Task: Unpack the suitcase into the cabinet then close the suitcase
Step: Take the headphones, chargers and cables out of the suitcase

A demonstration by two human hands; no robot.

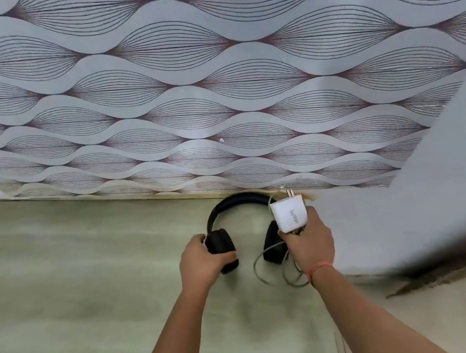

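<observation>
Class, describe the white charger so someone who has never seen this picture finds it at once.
Start at the wave-patterned wall and drop to where it meets the green surface. There the right hand grips a white charger, prongs toward the wall, beside black headphones. It is the only white, boxy item; a grey cable trails below.

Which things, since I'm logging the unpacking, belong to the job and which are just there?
Job: black headphones, gripped by the left hand; white charger with cable, held in the right hand.
Just there: patterned wall lining; greenish surface; grey panel at right.
</observation>
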